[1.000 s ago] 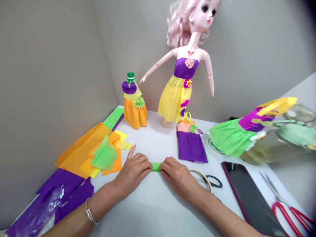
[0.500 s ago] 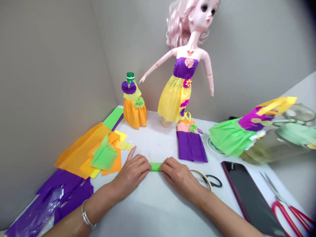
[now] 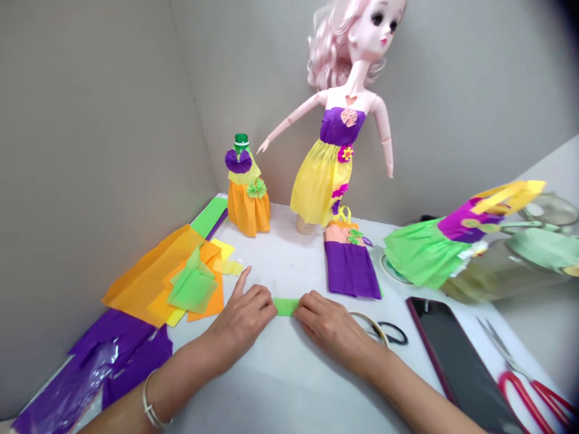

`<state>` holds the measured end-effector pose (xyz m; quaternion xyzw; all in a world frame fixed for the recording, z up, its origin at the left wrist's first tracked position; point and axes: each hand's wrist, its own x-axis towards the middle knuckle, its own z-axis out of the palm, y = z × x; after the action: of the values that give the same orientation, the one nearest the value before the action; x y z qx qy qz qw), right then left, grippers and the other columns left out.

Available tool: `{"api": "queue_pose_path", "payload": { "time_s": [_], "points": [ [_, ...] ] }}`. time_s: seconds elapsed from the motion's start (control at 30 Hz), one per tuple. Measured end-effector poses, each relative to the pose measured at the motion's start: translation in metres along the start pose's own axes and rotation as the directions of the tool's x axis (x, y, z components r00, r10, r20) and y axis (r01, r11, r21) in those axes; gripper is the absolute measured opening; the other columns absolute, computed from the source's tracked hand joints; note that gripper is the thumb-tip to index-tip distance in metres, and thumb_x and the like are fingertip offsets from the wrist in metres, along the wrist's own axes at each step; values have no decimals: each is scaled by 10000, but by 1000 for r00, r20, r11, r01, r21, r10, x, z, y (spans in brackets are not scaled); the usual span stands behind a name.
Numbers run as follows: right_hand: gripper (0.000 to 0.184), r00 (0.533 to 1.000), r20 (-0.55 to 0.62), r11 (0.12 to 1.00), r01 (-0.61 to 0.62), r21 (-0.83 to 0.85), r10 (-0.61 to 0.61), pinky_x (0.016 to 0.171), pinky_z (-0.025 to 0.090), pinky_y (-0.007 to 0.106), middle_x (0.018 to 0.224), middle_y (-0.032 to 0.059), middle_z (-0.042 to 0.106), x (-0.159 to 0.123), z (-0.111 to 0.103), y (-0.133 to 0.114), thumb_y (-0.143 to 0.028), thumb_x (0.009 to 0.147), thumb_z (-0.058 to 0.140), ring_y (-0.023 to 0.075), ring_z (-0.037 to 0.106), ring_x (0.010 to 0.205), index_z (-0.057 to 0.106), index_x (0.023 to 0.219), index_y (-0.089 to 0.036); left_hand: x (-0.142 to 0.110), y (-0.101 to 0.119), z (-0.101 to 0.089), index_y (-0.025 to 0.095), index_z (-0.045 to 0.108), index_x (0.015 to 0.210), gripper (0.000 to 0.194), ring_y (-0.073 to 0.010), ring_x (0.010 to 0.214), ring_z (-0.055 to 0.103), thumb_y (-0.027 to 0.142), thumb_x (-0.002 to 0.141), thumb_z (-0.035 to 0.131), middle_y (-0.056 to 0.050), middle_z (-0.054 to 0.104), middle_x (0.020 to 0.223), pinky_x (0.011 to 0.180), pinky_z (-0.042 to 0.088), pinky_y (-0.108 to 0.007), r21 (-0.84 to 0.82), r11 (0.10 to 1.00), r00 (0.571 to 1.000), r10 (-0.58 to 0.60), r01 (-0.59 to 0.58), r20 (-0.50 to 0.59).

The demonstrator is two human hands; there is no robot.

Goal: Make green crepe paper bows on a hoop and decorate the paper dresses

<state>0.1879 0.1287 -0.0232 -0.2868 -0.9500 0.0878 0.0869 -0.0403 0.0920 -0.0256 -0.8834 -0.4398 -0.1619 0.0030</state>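
A narrow folded strip of green crepe paper (image 3: 286,307) lies on the white tabletop between my two hands. My left hand (image 3: 248,310) pinches its left end, with the index finger lifted and pointing away. At the right end, my right hand (image 3: 323,316) has its fingers closed on the strip. The ends are covered by my fingertips. Just right of my right hand, partly behind it, are a tape roll (image 3: 375,325) and black-handled scissors (image 3: 393,333). Loose green paper pieces (image 3: 193,286) lie left of my left hand.
Orange paper (image 3: 149,280) and purple paper (image 3: 117,337) cover the left side. A doll (image 3: 335,132), a dressed bottle (image 3: 248,193) and a purple paper dress (image 3: 351,265) are at the back. A green dress (image 3: 418,247), a phone (image 3: 461,361) and red-handled scissors (image 3: 520,374) occupy the right.
The green strip shows slightly flatter and wider between my fingers. Both hands keep hold of its ends and have hardly moved. The whole view has shifted slightly.
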Motion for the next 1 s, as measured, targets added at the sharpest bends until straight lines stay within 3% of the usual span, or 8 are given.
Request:
{"api": "queue_pose_path", "payload": {
  "time_s": [0.2,0.27,0.37,0.47,0.67,0.87,1.0],
  "points": [
    [144,1000,15,999,7,-40,-7,652,361,281,861,29,541,-1,-3,-2,-96,951,460,165,467,783,566,883,-167,-1,13,3,170,613,1065,278,-209,1101,534,74,918,397,-46,652,959,1160,113,-581,80,996,995,43,-36,-86],
    [131,1000,16,999,11,-32,-11,662,366,283,871,31,543,-1,-3,-2,-114,957,460,167,467,790,564,897,-168,-4,21,9,151,594,1159,324,-225,1158,522,107,927,373,-80,669,1045,1162,82,-579,168,982,996,90,-87,-10],
    [152,1000,16,999,22,-36,-21,655,361,288,861,31,543,-1,-5,-2,-108,961,445,167,462,774,556,876,-166,-8,34,19,109,559,1267,402,-273,1290,440,165,922,359,-150,636,1220,1151,30,-604,286,953,987,61,-101,146],
    [177,999,22,999,27,-44,-26,659,358,291,849,32,542,0,-8,-3,-100,960,439,166,459,766,548,836,-164,-11,40,25,107,595,1254,411,-293,1325,412,220,922,380,-160,629,1259,1148,4,-618,318,946,979,0,-67,205],
    [196,999,42,999,33,-37,-32,668,356,279,834,35,549,1,-15,-4,-108,955,462,161,469,767,547,788,-163,-15,36,23,135,663,1178,363,-317,1352,378,282,894,492,-160,669,1184,1153,25,-623,342,939,983,-43,-21,178],
    [192,997,72,991,-4,-137,14,635,347,302,776,41,543,-10,-23,15,-70,901,502,182,459,717,566,749,-171,-16,35,24,144,655,1189,360,-312,1344,387,264,879,516,-149,661,1195,1152,22,-638,352,936,977,-60,-15,203],
    [180,996,-17,976,-89,-199,87,648,390,319,840,66,561,-10,-29,12,-48,903,464,203,484,755,605,919,-157,-16,36,23,123,647,1197,366,-315,1333,397,241,877,516,-152,661,1188,1149,1,-634,361,933,979,-61,-14,197]
  ]
}}
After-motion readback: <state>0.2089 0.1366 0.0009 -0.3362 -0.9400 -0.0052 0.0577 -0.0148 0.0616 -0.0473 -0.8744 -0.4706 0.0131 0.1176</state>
